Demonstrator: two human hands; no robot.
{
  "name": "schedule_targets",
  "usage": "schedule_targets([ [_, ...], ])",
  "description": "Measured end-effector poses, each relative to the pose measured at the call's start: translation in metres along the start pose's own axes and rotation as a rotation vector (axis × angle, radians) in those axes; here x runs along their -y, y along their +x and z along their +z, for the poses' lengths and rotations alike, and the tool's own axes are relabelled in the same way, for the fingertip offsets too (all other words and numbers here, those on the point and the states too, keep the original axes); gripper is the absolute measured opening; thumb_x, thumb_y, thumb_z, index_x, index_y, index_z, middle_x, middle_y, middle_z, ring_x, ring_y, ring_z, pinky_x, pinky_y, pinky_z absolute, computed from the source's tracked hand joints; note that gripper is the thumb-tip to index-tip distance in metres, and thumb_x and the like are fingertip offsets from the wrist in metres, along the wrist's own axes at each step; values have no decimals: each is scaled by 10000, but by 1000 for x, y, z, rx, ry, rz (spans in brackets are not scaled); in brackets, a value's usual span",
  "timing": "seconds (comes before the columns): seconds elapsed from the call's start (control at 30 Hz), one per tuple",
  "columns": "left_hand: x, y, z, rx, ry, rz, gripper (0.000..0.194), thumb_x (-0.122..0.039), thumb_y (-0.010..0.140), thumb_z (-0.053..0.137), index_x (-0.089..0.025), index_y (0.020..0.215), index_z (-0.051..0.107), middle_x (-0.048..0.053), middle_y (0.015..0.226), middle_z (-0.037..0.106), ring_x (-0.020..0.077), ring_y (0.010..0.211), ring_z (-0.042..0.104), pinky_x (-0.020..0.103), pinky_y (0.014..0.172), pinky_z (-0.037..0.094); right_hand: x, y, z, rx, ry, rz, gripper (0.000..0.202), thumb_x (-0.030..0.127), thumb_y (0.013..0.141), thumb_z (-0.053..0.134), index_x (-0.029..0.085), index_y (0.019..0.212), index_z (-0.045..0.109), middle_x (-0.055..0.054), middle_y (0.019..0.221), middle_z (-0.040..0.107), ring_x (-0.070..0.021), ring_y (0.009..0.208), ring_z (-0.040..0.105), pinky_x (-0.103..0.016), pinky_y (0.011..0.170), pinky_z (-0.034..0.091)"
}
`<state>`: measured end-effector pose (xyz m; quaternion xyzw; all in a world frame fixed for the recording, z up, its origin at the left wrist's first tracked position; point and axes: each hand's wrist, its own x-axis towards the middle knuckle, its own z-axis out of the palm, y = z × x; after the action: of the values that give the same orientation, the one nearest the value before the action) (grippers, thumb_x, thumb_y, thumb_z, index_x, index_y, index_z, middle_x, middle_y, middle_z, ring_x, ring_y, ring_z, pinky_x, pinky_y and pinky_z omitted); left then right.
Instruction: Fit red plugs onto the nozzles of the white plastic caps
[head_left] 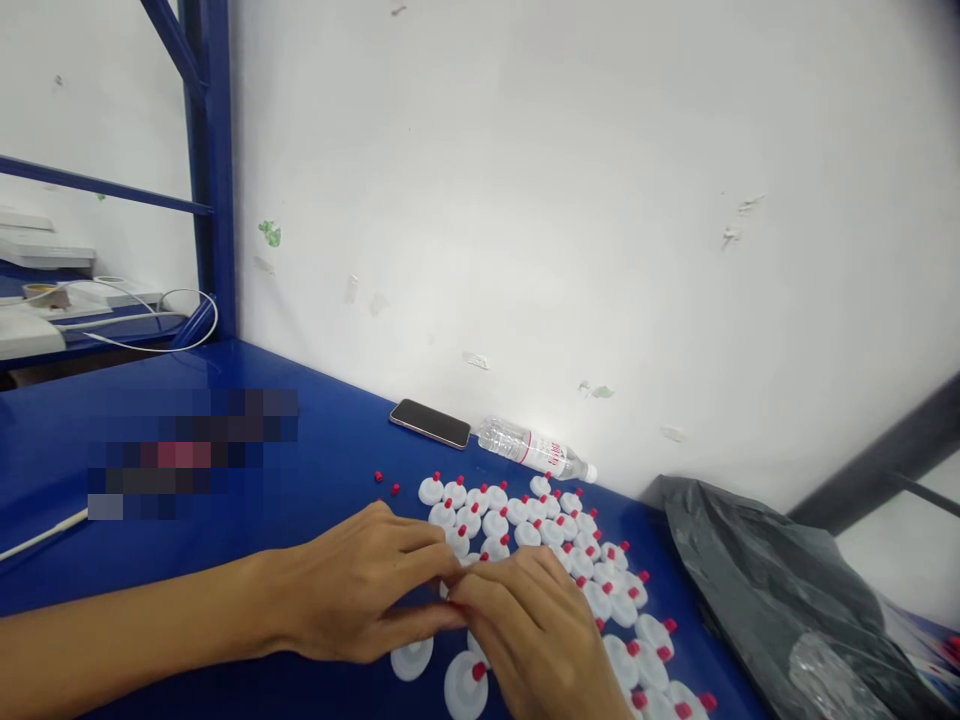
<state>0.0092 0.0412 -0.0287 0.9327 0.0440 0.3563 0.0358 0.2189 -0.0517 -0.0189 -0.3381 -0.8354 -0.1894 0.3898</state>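
My left hand [375, 585] reaches in from the left over the blue table, its thumb and fingers pinched. Its fingertips meet those of my right hand [525, 620], which is closed too. What lies between the fingertips is mostly hidden. Around and beyond my hands are several white round caps [496, 548] with small red tips. One white cap [412, 659] lies below my left hand, and another with a red tip [466, 686] lies near the front edge of the view. Two loose red pieces [379, 477] rest behind my left hand.
A phone [430, 424] and a clear plastic bottle [529, 449] lie along the wall. A dark plastic bag [780, 590] covers the right side. A white cable [45, 534] and a blurred patch are at left on the blue table [330, 430].
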Motion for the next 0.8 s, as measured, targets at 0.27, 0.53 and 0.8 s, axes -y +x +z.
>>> schedule_targets([
  [0.27, -6, 1, -3, -152, 11, 38, 112, -218, 1101, 486, -207, 1103, 597, 3, 917, 778, 120, 736, 742, 302, 583, 422, 2, -3, -7, -46, -112, 57, 286, 189, 1033, 683, 190, 1317, 650, -89, 1152, 806, -217, 968, 768, -355, 846, 583],
  [0.53, -4, -1, -2, -200, -22, 26, 149, -139, 1022, 473, -204, 1122, 564, -4, 905, 739, 112, 733, 703, 301, 602, 409, -1, -12, -1, 83, -107, 129, 379, 269, 1056, 673, 193, 1418, 592, -45, 1225, 808, -197, 1048, 783, -416, 1151, 468],
  [0.8, -4, 3, -5, -84, 169, 22, 194, -329, 1133, 392, -227, 1036, 525, -15, 846, 667, 140, 666, 614, 322, 535, 353, 6, -5, 4, -54, -96, 122, 256, 305, 1079, 660, 169, 1296, 661, -31, 1093, 838, -173, 926, 796, -371, 1096, 457],
])
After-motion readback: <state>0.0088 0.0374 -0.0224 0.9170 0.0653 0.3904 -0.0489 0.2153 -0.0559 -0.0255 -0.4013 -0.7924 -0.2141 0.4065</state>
